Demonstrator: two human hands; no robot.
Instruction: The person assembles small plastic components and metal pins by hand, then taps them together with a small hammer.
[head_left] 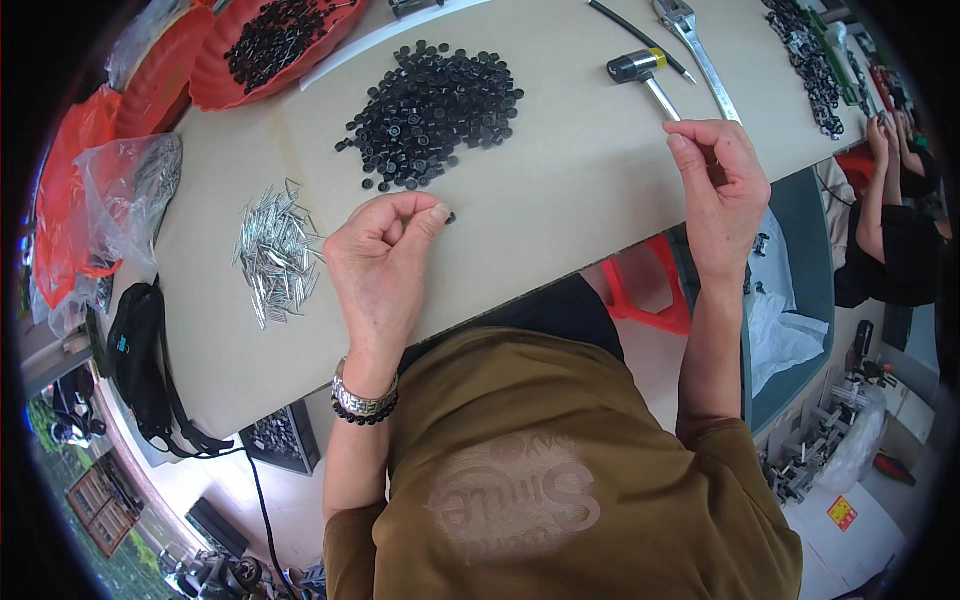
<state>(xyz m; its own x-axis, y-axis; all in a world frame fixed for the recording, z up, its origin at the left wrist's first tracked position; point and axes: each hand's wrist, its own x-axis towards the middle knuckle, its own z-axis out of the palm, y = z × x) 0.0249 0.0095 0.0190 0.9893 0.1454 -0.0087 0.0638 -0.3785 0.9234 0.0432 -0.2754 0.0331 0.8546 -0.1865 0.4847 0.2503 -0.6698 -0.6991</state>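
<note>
My left hand is closed in a pinch over the table, left of centre. A small black cap shows at its fingertips. Beyond it lies a big heap of black round caps. Beside the left wrist spreads a loose pile of thin silvery metal pins. Farther right, my right hand has thumb and forefinger pressed together; whatever they hold is too small to make out. Just past those fingertips, a small mallet and an adjustable wrench rest on the table, their lower handles partly hidden by the hand.
Red trays with dark-headed pieces stand far left, near plastic bags. A black pouch hangs at the left edge. A black pen-like rod lies beside the mallet. Right of me are a green bin and another person's arms.
</note>
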